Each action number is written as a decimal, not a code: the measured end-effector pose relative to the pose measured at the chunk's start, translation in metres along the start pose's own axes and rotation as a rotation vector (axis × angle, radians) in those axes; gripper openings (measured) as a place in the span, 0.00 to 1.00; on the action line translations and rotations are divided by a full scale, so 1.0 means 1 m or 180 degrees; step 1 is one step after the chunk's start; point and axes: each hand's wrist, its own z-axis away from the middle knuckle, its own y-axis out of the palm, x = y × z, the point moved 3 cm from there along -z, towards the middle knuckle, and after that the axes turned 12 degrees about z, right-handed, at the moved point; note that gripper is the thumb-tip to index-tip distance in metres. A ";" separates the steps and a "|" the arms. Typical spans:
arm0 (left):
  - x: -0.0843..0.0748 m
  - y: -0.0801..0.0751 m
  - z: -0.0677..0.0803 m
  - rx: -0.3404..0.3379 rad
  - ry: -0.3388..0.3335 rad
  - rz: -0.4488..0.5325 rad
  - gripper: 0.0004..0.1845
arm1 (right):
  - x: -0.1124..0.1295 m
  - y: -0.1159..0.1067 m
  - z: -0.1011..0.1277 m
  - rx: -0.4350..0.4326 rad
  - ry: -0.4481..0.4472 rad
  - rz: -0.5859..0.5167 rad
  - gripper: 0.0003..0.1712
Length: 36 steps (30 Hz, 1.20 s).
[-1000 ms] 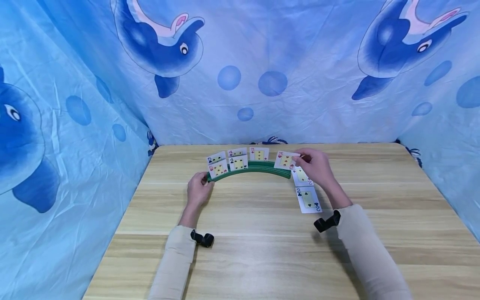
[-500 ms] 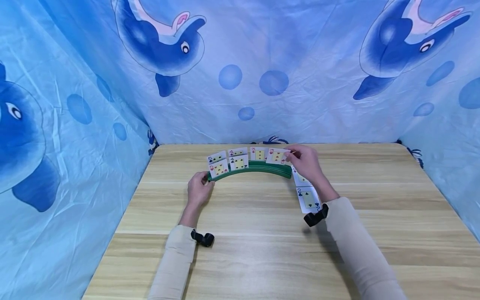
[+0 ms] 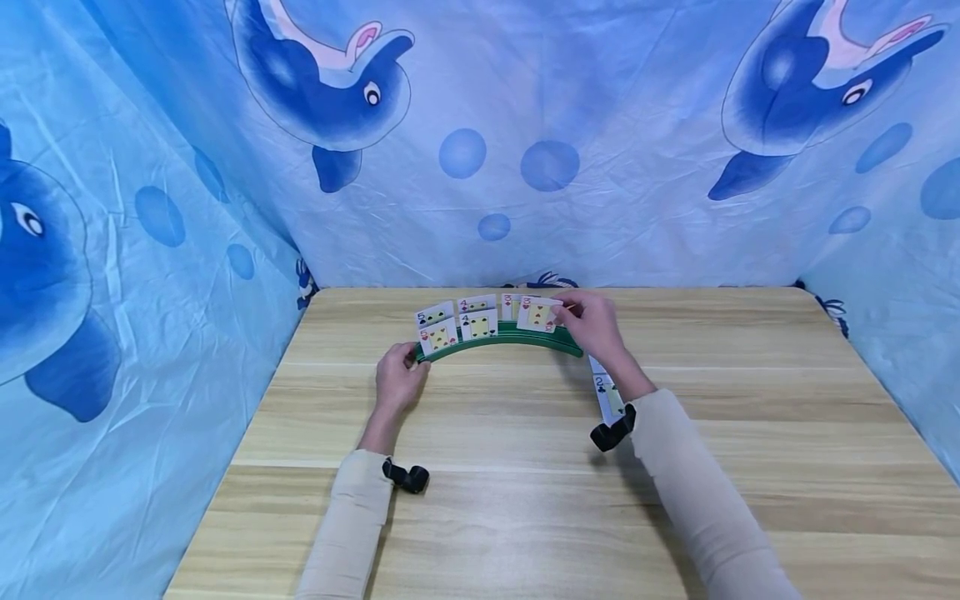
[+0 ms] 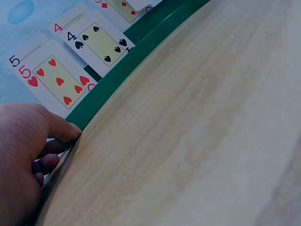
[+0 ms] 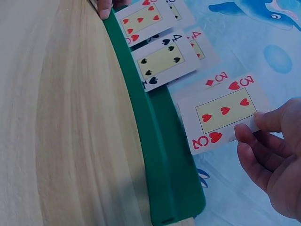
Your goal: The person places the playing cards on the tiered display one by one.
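Three of hearts at the green card rack

We see the right hand [image 3: 594, 323] pinching the three of hearts [image 5: 221, 112] above the rack [image 5: 155, 155] (curved, green); the left hand [image 3: 400, 380] grips its left end.

A green card holder [image 3: 501, 340] on a pale wood-grain table [image 3: 525, 500], before blue dolphin-print cloth [image 3: 480, 142].

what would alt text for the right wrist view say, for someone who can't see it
A right hand pinches a three of hearts by one end, holding it over the back of a curved green card holder on a wooden table. A four of spades and a five of hearts stand further along the holder, with more cards behind them.
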 end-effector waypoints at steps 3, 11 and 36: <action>0.000 0.000 0.000 -0.0006 0.0021 -0.0022 0.22 | 0.001 0.005 -0.001 0.0065 0.0074 0.0039 0.13; 0.000 0.000 0.000 -0.0016 -0.0007 0.0004 0.22 | 0.002 0.020 -0.003 0.0144 0.0081 -0.0049 0.15; 0.000 0.001 -0.001 0.0007 -0.0015 -0.0050 0.22 | -0.004 0.043 0.000 0.0065 -0.0129 0.0073 0.10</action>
